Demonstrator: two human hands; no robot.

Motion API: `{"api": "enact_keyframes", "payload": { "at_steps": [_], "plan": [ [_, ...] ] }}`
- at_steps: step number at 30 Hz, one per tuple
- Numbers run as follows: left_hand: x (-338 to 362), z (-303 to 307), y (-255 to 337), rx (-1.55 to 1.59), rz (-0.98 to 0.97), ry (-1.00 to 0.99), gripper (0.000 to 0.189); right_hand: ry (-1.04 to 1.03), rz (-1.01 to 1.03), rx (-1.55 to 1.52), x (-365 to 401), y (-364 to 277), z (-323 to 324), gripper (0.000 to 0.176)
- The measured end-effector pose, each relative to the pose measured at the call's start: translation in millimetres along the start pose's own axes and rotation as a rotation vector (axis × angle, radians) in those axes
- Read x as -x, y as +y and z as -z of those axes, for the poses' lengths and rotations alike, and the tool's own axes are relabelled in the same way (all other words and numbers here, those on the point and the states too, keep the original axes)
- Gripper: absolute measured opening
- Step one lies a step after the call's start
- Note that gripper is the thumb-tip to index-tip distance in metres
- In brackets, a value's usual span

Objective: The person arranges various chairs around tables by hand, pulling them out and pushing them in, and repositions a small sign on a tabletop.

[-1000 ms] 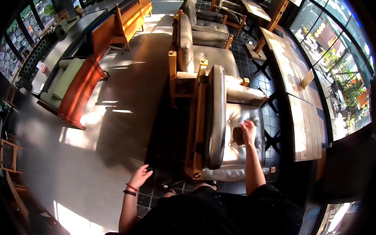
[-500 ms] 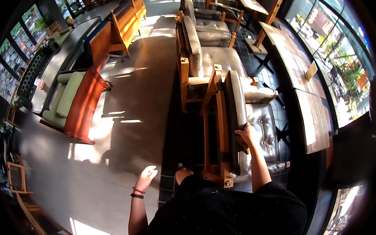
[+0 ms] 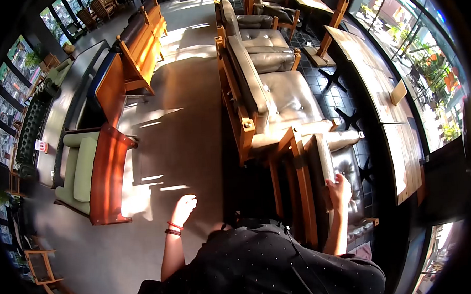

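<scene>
My left hand (image 3: pixel 185 208) hangs over the grey floor with its fingers loosely curled together and nothing visible in them. A red bracelet (image 3: pixel 175 225) and a dark one circle that wrist. On the right, my right hand (image 3: pixel 340 193) is at the backrest cushion (image 3: pixel 324 161) of the nearest armchair, thumb and bent fingers apart. Whether it still touches the cushion is hard to tell. This armchair has a wooden frame (image 3: pixel 303 183) and a dark, button-tufted leather seat (image 3: pixel 349 165).
More leather armchairs (image 3: pixel 288 95) line up ahead on the right, beside wooden tables (image 3: pixel 366 73) along the windows. A table sign (image 3: pixel 398 92) stands there. To the left are a green-cushioned wooden seat (image 3: pixel 110 176), a wooden bench (image 3: pixel 144 51) and a walkway (image 3: pixel 184 107) of grey floor.
My view has moved forward and turned, so the furniture sits differently. My right hand has loosened from its grip on the backrest cushion's edge. The left hand stays loosely curled.
</scene>
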State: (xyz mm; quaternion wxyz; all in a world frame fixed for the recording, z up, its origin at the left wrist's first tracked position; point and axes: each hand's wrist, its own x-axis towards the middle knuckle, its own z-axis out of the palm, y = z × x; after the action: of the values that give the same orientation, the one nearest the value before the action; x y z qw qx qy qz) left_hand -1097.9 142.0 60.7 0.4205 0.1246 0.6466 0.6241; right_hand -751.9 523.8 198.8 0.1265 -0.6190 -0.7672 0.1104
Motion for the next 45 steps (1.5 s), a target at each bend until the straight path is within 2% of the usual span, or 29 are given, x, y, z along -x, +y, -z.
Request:
{"api": "enact_keyframes", "payload": {
  "at_steps": [1,2,5,6,7,9,10,11,13,15,17,18,19,21,23,25,26,27,29,30,31,33,34,37,38,41,42,43,45],
  "plan": [
    [-17,11,8,0.05,-0.046,0.007,0.026,-0.033,0.0,-0.068,-14,-32,3,0.047],
    [-33,23,15,-0.106,-0.028,0.067,0.025,-0.072,0.074,-0.153,-31,-53,-5,0.045],
    [-78,42,56,-0.19,0.026,0.107,0.025,-0.136,0.174,-0.335,-72,-94,-70,0.036],
    [-93,48,73,-0.188,0.065,0.105,0.026,-0.217,0.138,-0.179,-72,-147,-50,0.034],
    [-116,63,76,-0.157,0.085,0.08,0.028,-0.344,0.134,-0.169,-81,-166,-64,0.039],
    [-168,101,78,-0.106,0.135,0.019,0.031,-0.496,0.032,-0.134,-93,-195,-105,0.049],
    [-186,106,108,-0.137,0.24,0.064,0.036,-0.551,0.017,-0.082,-95,-212,-118,0.058],
    [-220,130,110,-0.247,0.177,0.057,0.038,-0.578,-0.065,-0.176,-96,-220,-138,0.064],
    [-278,162,144,-0.17,0.124,0.074,0.04,-0.686,-0.3,-0.381,-93,-245,-164,0.065],
    [-337,177,207,-0.23,0.145,0.035,0.048,-0.733,-0.548,-0.679,-84,-273,-173,0.062],
    [-396,187,253,-0.23,0.038,-0.047,0.051,-0.627,-0.788,-0.758,-79,-310,-176,0.061],
    [-428,189,269,-0.261,0.026,-0.081,0.053,-0.609,-0.785,-0.817,-77,-313,-185,0.06],
    [-458,183,290,-0.291,0.01,-0.11,0.056,-0.467,-0.725,-0.828,-72,-324,-193,0.057],
    [-520,161,323,-0.298,-0.002,-0.182,0.064,-0.336,-0.864,-0.934,-74,-341,-199,0.054],
    [-574,128,346,-0.293,-0.008,-0.192,0.055,-0.235,-0.907,-0.985,-74,-333,-224,0.051],
    [-628,101,359,-0.167,0.001,-0.321,0.06,-0.171,-0.965,-1.0,-76,-331,-239,0.047],
    [-655,84,362,-0.187,0.062,-0.331,0.064,-0.112,-0.971,-1.013,-75,-333,-243,0.034],
    [-670,67,370,-0.22,0.057,-0.358,0.07,-0.038,-0.906,-1.064,-71,-328,-258,0.033],
    [-716,38,371,-0.206,0.142,-0.333,0.078,0.098,-0.968,-1.049,-76,-338,-259,0.033],
    [-733,28,374,-0.209,0.142,-0.356,0.083,0.058,-1.084,-1.041,-82,-345,-251,0.035],
    [-744,15,382,-0.226,0.16,-0.371,0.086,0.116,-1.143,-1.088,-87,-351,-248,0.038],
    [-782,-2,382,-0.103,0.306,-0.369,0.09,0.105,-1.353,-1.207,-96,-353,-244,0.04],
    [-800,-10,385,-0.057,0.394,-0.357,0.098,0.162,-1.371,-1.242,-97,-351,-251,0.04],
    [-833,-39,390,-0.062,0.52,-0.349,0.105,0.258,-1.466,-1.127,-106,-357,-251,0.038],
    [-842,-45,395,-0.037,0.587,-0.376,0.114,0.328,-1.452,-1.154,-100,-351,-263,0.038],
    [-855,-72,393,-0.024,0.708,-0.249,0.117,0.469,-1.541,-1.224,-100,-347,-279,0.035],
    [-874,-71,382,0.0,0.813,-0.321,0.118,0.492,-1.549,-1.215,-98,-344,-282,0.033],
    [-892,-65,370,0.083,0.912,-0.492,0.104,0.515,-1.562,-1.205,-101,-344,-283,0.032],
    [-902,-72,363,0.132,0.967,-0.424,0.087,0.549,-1.619,-1.212,-113,-355,-271,0.029]
  ]
}}
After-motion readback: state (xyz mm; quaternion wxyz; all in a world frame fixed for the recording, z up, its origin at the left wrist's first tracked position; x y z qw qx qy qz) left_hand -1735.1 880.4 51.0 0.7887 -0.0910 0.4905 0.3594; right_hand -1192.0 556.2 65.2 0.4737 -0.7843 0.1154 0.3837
